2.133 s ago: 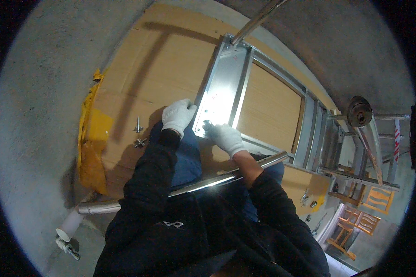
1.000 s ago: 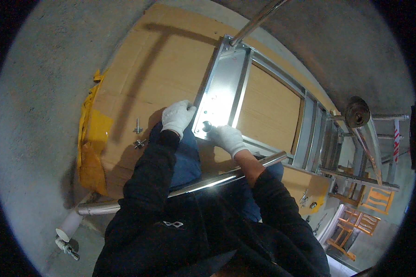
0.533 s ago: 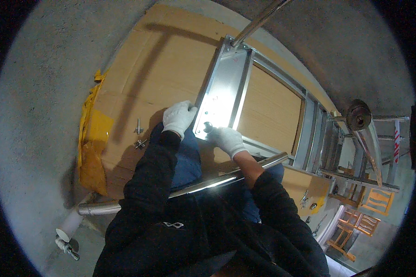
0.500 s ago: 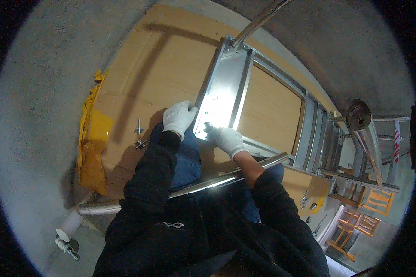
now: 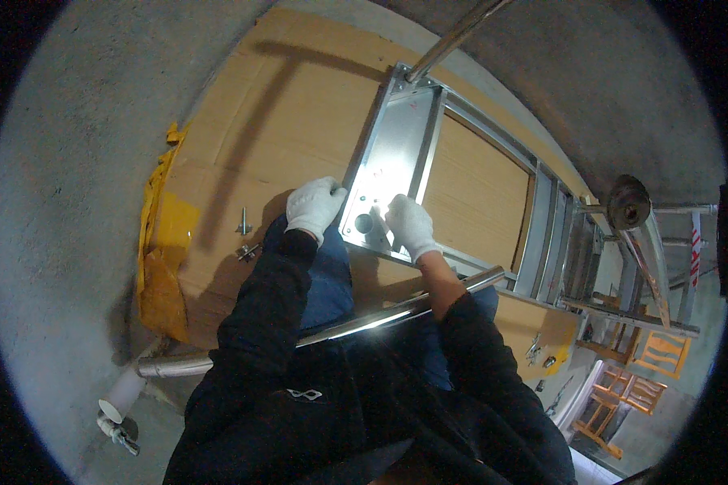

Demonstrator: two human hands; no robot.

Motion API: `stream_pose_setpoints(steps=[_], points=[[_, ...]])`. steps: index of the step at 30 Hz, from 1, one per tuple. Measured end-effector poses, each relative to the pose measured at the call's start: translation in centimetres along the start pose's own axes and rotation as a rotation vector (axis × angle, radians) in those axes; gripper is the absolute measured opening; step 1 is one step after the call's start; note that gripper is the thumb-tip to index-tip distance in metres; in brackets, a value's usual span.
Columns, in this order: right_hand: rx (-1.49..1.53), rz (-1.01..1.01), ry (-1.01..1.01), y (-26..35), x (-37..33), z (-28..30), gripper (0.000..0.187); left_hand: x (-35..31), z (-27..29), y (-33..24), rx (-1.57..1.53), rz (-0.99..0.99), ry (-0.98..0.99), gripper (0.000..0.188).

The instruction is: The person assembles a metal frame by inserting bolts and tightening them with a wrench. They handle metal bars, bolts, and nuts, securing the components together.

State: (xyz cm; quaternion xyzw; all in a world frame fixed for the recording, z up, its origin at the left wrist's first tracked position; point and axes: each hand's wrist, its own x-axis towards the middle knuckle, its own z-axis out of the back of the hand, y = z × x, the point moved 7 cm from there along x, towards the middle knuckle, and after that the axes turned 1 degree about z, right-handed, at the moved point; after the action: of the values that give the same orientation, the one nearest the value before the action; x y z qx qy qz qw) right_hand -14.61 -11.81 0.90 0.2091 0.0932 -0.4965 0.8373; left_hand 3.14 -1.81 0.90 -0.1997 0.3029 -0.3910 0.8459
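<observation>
Work near the round hole [image 5: 365,223] of the metal plate [image 5: 390,166], laid over cardboard [image 5: 299,105], is judged in hand. The left hand [image 5: 314,206] is curled at the plate's edge, the right hand [image 5: 410,225] over its face; whether anything is gripped cannot be told. A steadied plate is judged required next.

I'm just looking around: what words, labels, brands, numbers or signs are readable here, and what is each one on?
No word, label, brand or number can be read here.
Shiny metal plate: faint reddish marks, too small and blurred to read.
Black top: a small white looped emblem, with no readable lettering.
Red-and-white striped strip, far right: no writing I can make out.
</observation>
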Motion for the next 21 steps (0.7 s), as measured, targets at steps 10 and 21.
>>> stream_pose_setpoints(steps=[10,21], points=[[0.147,-0.049,-0.118,-1.0,3.9,-0.3,0.04,0.1,-0.2,0.1,0.003,0.008,0.006,0.033],[-0.003,0.102,0.004,4.6,3.4,-2.7,0.025,0.2,-0.3,0.0,0.03,-0.007,-0.009,0.032]])
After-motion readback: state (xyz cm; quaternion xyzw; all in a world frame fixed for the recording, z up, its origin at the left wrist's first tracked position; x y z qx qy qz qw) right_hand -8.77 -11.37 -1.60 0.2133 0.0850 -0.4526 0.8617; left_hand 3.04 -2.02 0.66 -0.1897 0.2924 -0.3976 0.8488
